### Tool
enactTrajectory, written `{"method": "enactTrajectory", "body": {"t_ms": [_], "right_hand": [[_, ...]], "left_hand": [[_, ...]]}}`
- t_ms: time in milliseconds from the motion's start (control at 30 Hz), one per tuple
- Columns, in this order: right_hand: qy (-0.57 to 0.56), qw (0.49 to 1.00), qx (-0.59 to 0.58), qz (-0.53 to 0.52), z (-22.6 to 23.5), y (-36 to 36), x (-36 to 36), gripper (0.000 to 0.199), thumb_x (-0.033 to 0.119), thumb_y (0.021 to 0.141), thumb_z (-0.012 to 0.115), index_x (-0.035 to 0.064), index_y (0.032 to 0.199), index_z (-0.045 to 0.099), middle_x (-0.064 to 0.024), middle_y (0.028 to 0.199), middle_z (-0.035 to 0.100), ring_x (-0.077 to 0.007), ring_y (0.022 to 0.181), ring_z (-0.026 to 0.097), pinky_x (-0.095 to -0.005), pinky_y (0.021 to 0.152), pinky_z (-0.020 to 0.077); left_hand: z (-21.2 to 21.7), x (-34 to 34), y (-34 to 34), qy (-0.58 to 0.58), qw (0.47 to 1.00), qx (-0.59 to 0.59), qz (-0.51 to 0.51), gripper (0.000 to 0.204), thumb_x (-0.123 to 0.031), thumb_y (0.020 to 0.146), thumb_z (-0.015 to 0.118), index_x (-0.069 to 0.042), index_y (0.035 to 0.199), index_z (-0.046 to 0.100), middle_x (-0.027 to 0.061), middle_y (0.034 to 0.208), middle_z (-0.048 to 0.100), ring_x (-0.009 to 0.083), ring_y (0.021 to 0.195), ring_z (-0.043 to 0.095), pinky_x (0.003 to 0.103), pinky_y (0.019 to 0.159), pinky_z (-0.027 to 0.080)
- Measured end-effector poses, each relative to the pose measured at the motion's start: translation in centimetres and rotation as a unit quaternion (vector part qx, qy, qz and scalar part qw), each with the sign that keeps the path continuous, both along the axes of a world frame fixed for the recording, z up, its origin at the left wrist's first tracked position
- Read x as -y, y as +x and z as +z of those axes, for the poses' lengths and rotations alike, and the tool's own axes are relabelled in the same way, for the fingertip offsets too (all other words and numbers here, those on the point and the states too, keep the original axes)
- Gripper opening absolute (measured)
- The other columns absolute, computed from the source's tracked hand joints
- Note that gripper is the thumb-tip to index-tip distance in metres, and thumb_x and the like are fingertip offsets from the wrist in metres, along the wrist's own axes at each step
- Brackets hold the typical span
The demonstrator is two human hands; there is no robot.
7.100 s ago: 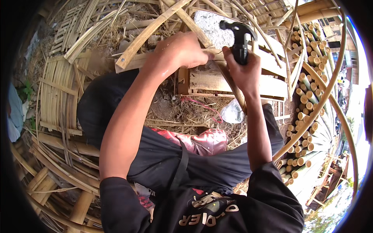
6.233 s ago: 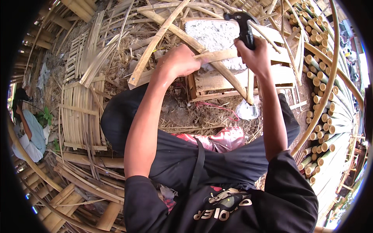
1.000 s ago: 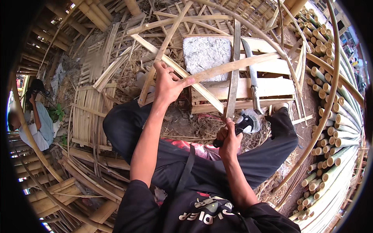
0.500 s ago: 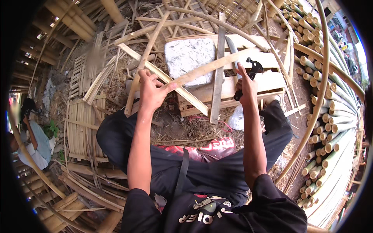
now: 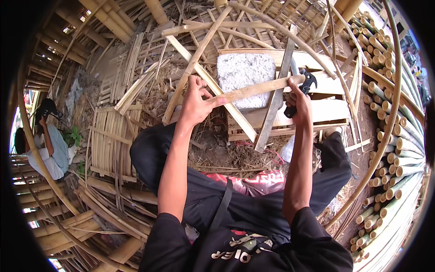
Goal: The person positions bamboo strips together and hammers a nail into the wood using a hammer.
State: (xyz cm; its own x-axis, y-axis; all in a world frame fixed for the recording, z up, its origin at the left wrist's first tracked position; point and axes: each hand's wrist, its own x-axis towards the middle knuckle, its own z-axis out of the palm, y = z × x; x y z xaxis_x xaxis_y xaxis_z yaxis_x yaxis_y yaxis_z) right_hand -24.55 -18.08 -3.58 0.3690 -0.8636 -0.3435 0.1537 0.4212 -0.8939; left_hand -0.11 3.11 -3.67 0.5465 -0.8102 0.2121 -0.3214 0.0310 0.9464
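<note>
A flat bamboo strip (image 5: 258, 90) spans the gap between my two hands, tilted slightly up to the right. My left hand (image 5: 195, 105) pinches its left end between thumb and fingers. At the other end, the fingertips of my right hand (image 5: 300, 103) hold the strip. That same hand is wrapped round a black claw hammer (image 5: 308, 82), its head up and its handle showing below the fingers. Under the strip lie a rough whitish block (image 5: 244, 72), a dark flat bar (image 5: 275, 100) and a pale split bamboo length (image 5: 233, 111).
The block rests on a low slatted wooden platform (image 5: 317, 112). Stacked bamboo poles (image 5: 394, 149) fill the right side. A slatted bamboo panel (image 5: 111, 145) and loose strips (image 5: 108, 206) lie left. Another person (image 5: 52, 147) sits at far left. Curved bamboo poles (image 5: 272, 28) arch beyond the platform.
The strip has swung to a flatter angle, and its right end now meets my right fingers instead of reaching beyond them. The whole view has shifted, moving the scene rightward.
</note>
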Motion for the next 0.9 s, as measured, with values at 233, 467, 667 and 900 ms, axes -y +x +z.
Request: {"method": "enactTrajectory", "body": {"t_ms": [233, 467, 667, 900], "right_hand": [[-0.015, 0.998, 0.040, 0.055, -1.2, -0.2, 0.8, 0.035, 0.027, 0.093, 0.074, 0.0208, 0.070, 0.048, 0.0119, 0.056, 0.034, -0.0037, 0.047, 0.030, -0.0241, 0.048, 0.0250], [-0.013, 0.996, 0.085, 0.022, -2.1, -2.9, -2.0, 0.030, 0.023, 0.096, 0.071, 0.0178, 0.074, 0.051, 0.0121, 0.056, 0.034, -0.0027, 0.047, 0.029, -0.0225, 0.049, 0.0247], [0.022, 0.990, 0.136, -0.033, -5.1, -4.5, -5.9, 0.025, 0.020, 0.091, 0.075, 0.0154, 0.080, 0.054, 0.0105, 0.056, 0.035, -0.0049, 0.047, 0.031, -0.0255, 0.048, 0.0279], [0.015, 0.988, 0.132, -0.078, -5.5, -4.4, -7.5, 0.024, 0.021, 0.089, 0.079, 0.0120, 0.084, 0.057, 0.0101, 0.058, 0.040, -0.0040, 0.047, 0.033, -0.0249, 0.048, 0.0289]], "left_hand": [[-0.7, -0.2, -0.8, 0.007, 0.998, -0.063, -0.004, 0.078, -0.012, 0.075, 0.091, -0.002, 0.115, 0.025, 0.0211, 0.115, 0.045, 0.0104, 0.071, 0.055, 0.025, 0.059, 0.053], [-0.3, -1.5, -1.9, 0.018, 0.998, -0.058, -0.020, 0.081, -0.013, 0.075, 0.092, -0.003, 0.116, 0.023, 0.0225, 0.121, 0.042, 0.0110, 0.073, 0.056, 0.025, 0.062, 0.055], [1.0, -3.2, -1.7, 0.121, 0.989, 0.048, -0.066, 0.078, -0.033, 0.082, 0.086, -0.004, 0.121, 0.025, 0.0199, 0.108, 0.060, 0.0163, 0.071, 0.065, 0.031, 0.063, 0.055], [4.8, -3.5, -3.6, 0.268, 0.926, 0.267, 0.012, 0.053, -0.054, 0.083, 0.079, -0.003, 0.084, 0.063, 0.0082, 0.057, 0.061, 0.0212, 0.052, 0.058, 0.038, 0.055, 0.045]]}}
